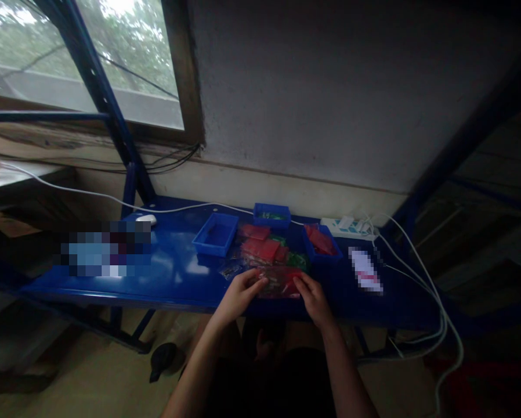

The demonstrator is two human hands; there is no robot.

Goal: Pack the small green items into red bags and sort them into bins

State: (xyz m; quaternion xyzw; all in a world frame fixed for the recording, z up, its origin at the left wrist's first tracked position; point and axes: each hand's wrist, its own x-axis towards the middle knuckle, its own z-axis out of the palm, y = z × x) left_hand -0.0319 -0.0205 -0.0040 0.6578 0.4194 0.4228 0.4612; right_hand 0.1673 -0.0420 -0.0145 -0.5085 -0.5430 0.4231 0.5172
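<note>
Between my two hands, a clear plastic bag [280, 283] with something red in it is stretched out near the table's front edge. My left hand [245, 288] pinches its left end, and my right hand [313, 294] pinches its right end. Just beyond lies a pile of red packets [264, 249], with some green packets [297, 259] showing at its right side. Some clear packets [232, 267] lie left of the held bag. What exactly the packets contain is too dim to make out.
A blue tray [216, 235] stands left of the pile. Another blue tray [271, 215] behind it has green items, and a third blue tray [322, 242] has red packets. A white power strip [347, 228] with cables sits at the back right. A white mouse [146, 220] lies left.
</note>
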